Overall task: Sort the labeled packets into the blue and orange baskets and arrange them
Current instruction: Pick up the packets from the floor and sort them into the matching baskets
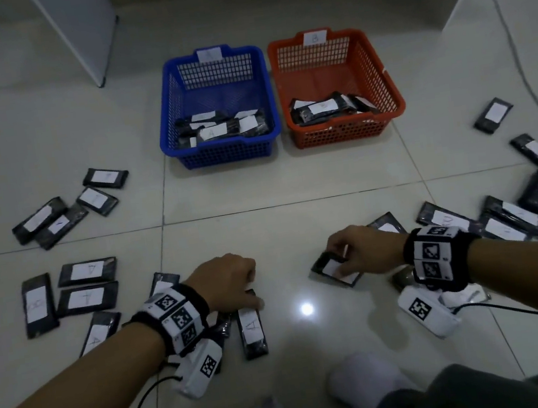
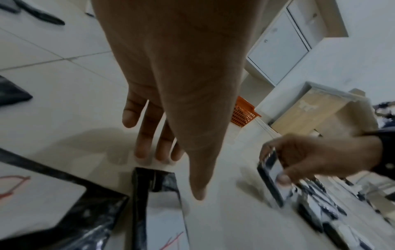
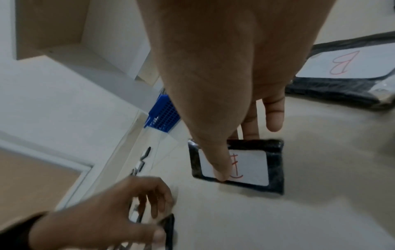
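The blue basket (image 1: 226, 152) marked A and the orange basket (image 1: 340, 133) marked B stand side by side ahead, each holding several black packets with white labels. My left hand (image 1: 255, 287) hovers over the far end of a packet labelled A (image 1: 252, 327). Its fingers (image 2: 145, 148) are nearly straight and reach the floor just past the packet (image 2: 162, 219), with the thumb beside it. My right hand (image 1: 337, 258) pinches another packet (image 1: 330, 269), tilted up off the floor. The thumb lies on its label (image 3: 252, 167), half hiding a red letter, and the fingers sit behind its far edge.
Loose packets lie on the tiled floor at the left (image 1: 87, 298), far left (image 1: 55, 216) and in a heap at the right (image 1: 521, 216). One lies alone at the far right (image 1: 493, 115). A white cabinet panel (image 1: 81, 33) stands behind. My white-socked foot (image 1: 362, 384) is near.
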